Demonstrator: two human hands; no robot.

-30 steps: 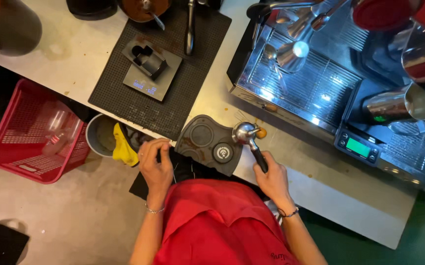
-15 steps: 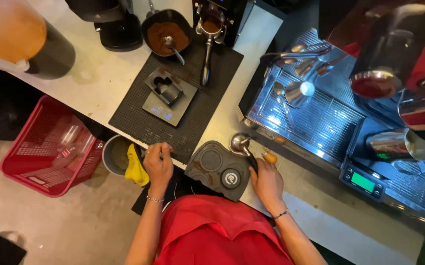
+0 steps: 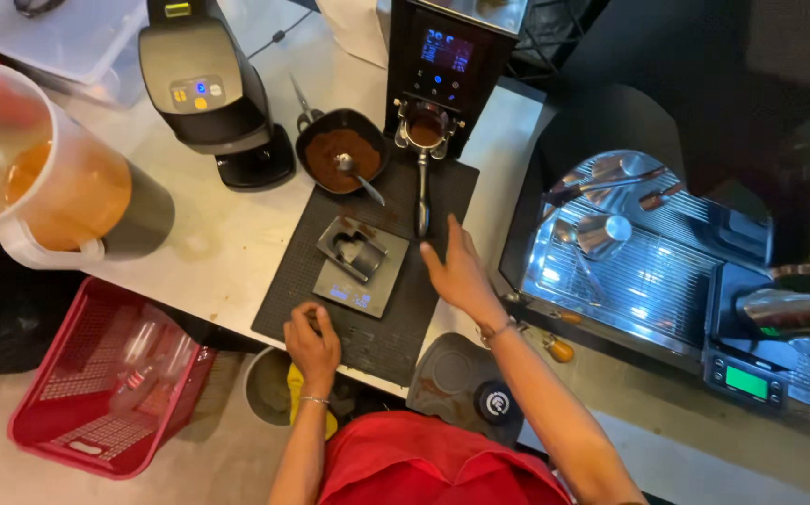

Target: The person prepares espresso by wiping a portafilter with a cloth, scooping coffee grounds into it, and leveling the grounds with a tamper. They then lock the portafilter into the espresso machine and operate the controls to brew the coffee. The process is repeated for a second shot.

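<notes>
Portafilter (image 3: 422,182) near right hand (image 3: 461,276), scale (image 3: 360,266) beside

pitcher (image 3: 21,159): cut by left edge | espresso machine (image 3: 704,271): right side cropped | left hand (image 3: 311,341): fingertips curled under, hidden

Red basket (image 3: 106,383), orange-filled jug (image 3: 40,178), espresso machine (image 3: 667,271).

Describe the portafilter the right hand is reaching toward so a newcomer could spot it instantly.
Start at the tall black coffee grinder with the lit screen at the top of the counter. Docked in its cradle is the portafilter, its basket full of brown grounds and its long metal handle pointing down over the dark rubber mat, just above the right hand. Unlike the neighbouring black bowl of grounds, it has that straight handle.
</notes>
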